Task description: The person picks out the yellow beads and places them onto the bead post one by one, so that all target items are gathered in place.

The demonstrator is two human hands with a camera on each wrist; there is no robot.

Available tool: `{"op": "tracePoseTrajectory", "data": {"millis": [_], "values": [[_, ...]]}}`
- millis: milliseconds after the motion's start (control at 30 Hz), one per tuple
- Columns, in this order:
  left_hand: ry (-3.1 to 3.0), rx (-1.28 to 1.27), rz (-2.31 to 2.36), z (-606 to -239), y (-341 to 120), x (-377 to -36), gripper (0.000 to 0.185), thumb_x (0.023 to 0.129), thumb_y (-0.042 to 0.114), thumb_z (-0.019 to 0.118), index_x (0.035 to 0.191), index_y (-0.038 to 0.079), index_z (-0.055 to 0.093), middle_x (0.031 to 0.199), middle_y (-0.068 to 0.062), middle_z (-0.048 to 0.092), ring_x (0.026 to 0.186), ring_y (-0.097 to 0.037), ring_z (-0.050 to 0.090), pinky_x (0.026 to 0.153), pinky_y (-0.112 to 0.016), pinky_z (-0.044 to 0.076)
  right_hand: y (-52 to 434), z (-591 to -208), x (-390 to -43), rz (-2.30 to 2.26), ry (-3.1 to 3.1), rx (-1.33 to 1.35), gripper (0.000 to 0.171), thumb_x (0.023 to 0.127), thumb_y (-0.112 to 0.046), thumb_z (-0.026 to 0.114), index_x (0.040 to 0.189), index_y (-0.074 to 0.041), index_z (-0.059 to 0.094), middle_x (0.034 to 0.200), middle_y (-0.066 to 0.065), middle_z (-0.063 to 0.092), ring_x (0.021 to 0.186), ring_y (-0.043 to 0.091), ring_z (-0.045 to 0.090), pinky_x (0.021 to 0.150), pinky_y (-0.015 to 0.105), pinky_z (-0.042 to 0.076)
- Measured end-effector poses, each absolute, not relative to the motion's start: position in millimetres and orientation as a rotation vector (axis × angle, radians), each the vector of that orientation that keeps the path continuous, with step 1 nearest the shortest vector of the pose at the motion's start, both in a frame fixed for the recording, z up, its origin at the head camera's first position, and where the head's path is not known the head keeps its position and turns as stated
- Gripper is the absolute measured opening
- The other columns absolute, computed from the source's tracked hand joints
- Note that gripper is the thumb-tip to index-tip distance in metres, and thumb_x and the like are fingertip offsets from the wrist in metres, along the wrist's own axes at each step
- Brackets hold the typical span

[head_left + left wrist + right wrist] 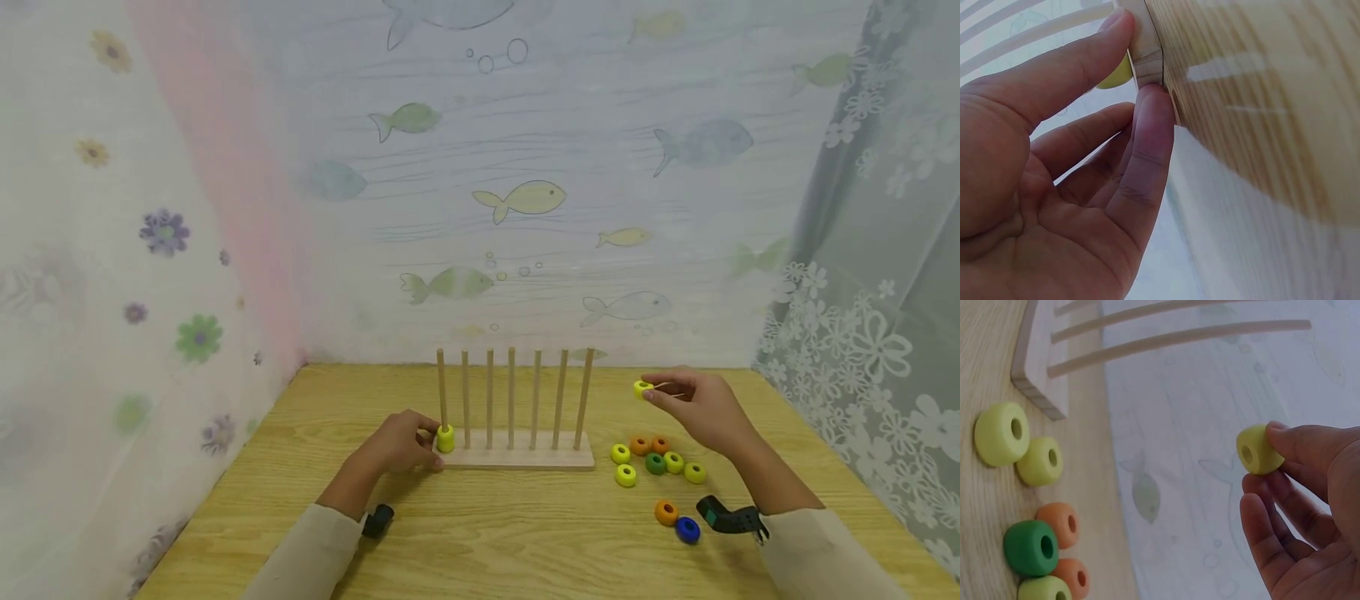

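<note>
Near the middle of the head view, a wooden peg rack [517,454] with seven upright rods stands on the table [487,542]. One yellow bead on the rack [446,438] sits low on the leftmost rod, resting on the base.

The left hand [401,446] lies at the rack's left end. In the left wrist view its thumb and a fingertip [1154,119] press against the corner of the base, fingers fairly straight rather than wrapped round it; the grip looks like a light steadying touch, though that view is too close to be sure.

The right hand [701,408] hovers above the table, right of the rack and level with the upper part of the rods. Thumb and forefinger pinch a yellow bead [1259,449], hole facing left in the right wrist view, the other fingers loosely curled below.

Loose beads [656,462] lie on the table lower right of the rack: yellow, orange and green in a cluster, with an orange and a blue bead [687,530] nearer the bottom edge.
</note>
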State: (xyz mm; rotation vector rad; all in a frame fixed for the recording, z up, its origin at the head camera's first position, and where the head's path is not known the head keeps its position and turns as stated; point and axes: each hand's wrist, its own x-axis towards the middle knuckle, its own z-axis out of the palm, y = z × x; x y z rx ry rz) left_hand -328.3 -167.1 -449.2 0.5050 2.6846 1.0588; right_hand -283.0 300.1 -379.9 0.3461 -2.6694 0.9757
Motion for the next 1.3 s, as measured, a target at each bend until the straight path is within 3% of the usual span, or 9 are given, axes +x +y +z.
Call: {"op": "tracePoseTrajectory", "data": {"millis": [400, 800, 1300], "values": [[2.688, 0.519, 1.058, -451, -167, -330, 0.069, 0.073, 0.024, 0.084, 0.133, 0.007, 0.056, 0.099, -0.003, 0.068, 0.085, -0.013, 0.063, 0.064, -0.031, 0.052, 290, -365, -285, 0.978, -2.611, 0.394, 0.034, 0.091, -0.042, 0.062, 0.118, -0.023, 0.067, 0.106, 0.0, 0.066, 0.082, 0.014, 0.065, 0.064, 0.027, 0.054], [2.694, 0.52, 1.049, -452, -167, -331, 0.068, 0.073, 0.026, 0.084, 0.133, 0.008, 0.057, 0.102, -0.003, 0.068, 0.084, -0.013, 0.063, 0.065, -0.031, 0.052, 281, -345, -286, 0.946, -2.57, 0.462, 0.033, 0.091, -0.04, 0.064, 0.118, -0.021, 0.067, 0.11, -0.001, 0.065, 0.09, 0.019, 0.065, 0.067, 0.024, 0.054], [2.691, 0.518, 1.053, -450, -167, -330, 0.068, 0.073, 0.025, 0.083, 0.133, 0.007, 0.057, 0.104, -0.004, 0.068, 0.087, -0.014, 0.063, 0.064, -0.031, 0.052, 268, -326, -287, 0.935, -2.51, 0.524, 0.03, 0.091, -0.035, 0.065, 0.117, -0.02, 0.068, 0.109, -0.001, 0.064, 0.085, 0.019, 0.066, 0.065, 0.021, 0.054]]}}
